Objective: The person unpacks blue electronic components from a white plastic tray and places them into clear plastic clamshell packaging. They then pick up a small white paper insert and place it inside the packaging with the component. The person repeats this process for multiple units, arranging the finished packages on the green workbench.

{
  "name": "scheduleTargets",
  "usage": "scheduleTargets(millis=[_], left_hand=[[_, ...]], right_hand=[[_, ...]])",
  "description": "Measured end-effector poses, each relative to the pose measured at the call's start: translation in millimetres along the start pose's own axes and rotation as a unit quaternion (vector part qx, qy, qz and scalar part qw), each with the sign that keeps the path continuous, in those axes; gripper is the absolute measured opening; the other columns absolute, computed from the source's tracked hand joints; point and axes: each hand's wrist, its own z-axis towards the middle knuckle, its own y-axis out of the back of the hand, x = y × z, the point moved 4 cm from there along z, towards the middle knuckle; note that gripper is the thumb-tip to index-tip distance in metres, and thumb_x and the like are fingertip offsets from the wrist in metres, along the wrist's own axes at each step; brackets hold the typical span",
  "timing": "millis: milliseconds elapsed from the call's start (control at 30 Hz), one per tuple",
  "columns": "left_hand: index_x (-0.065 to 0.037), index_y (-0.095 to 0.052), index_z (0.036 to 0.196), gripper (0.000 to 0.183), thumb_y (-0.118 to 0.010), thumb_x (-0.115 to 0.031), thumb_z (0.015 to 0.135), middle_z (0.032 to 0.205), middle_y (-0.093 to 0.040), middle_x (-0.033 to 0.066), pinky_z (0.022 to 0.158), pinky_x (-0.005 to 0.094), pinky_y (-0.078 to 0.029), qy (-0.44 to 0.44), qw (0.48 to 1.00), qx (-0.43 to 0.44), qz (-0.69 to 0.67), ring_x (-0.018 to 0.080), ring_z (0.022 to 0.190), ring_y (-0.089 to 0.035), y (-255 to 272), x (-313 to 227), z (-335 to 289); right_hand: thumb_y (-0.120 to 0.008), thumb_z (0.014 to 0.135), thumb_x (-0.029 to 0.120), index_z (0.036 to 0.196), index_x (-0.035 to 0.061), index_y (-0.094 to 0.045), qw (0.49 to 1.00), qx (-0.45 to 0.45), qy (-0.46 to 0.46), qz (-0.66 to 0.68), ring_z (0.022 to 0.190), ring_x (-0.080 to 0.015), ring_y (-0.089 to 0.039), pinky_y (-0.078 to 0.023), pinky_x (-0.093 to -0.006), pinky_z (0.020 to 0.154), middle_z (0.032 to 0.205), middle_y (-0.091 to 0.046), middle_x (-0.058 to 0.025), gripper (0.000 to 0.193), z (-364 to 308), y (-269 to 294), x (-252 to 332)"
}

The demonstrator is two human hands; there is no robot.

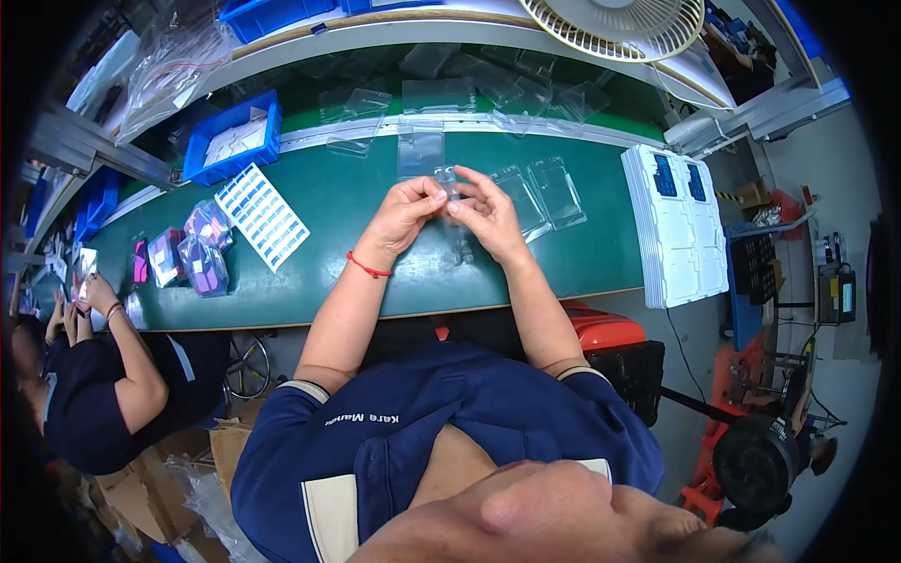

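Over the middle of the green bench (375, 281), my left hand (405, 214) and my right hand (490, 216) meet at a small clear plastic piece (445, 176). Thumbs and fingers of both hands pinch it from either side; its exact shape is hard to make out. Just beyond my left hand lies a flat clear plastic shell (420, 152). To the right of my right hand rest more clear plastic shells (557, 193), partly overlapping. A red cord circles my left wrist.
Left on the bench are a sheet of blue-and-white labels (263, 217), purple boxes in clear wrap (204, 265) and a blue bin (192, 161) holding white papers. Several clear shells (439, 95) lie along the back. White trays (678, 230) stand right; a co-worker's arm (131, 361) shows far left.
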Motion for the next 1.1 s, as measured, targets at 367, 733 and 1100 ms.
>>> scheduleTargets(millis=[367, 733, 1100], left_hand=[[-0.004, -0.061, 0.088, 0.011, -0.059, -0.014, 0.093, 0.079, -0.058, 0.0024, 0.054, 0.0243, -0.048, 0.070, 0.986, -0.131, 0.071, 0.0101, 0.071, -0.057, 24, 6, -49], [0.001, -0.068, 0.088, 0.018, -0.069, -0.017, 0.084, 0.068, -0.065, 0.0043, 0.056, 0.0255, -0.046, 0.009, 0.869, -0.291, 0.399, 0.0085, 0.060, -0.058, 34, 1, -42], [-0.002, -0.058, 0.108, 0.027, -0.067, -0.017, 0.088, 0.084, -0.060, 0.0021, 0.053, 0.0205, -0.045, -0.091, 0.940, -0.287, 0.158, 0.0072, 0.068, -0.056, 44, -38, 2]], right_hand=[[-0.074, 0.073, 0.044, 0.115, 0.0007, -0.062, 0.730, -0.166, 0.150, -0.646, 0.109, -0.0379, -0.053, -0.041, -0.0477, 0.094, 0.117, -0.059, -0.0231, 0.062, -22, 7, 27], [-0.075, 0.067, 0.053, 0.131, -0.0028, -0.044, 0.766, -0.043, -0.013, -0.641, 0.107, -0.0378, -0.056, -0.050, -0.0457, 0.084, 0.114, -0.057, -0.0241, 0.090, 85, -58, 25], [-0.079, 0.061, 0.040, 0.135, 0.0032, -0.044, 0.939, 0.029, 0.036, -0.341, 0.096, -0.0296, -0.064, -0.053, -0.0374, 0.077, 0.116, -0.059, -0.0230, 0.090, 94, -35, 16]])
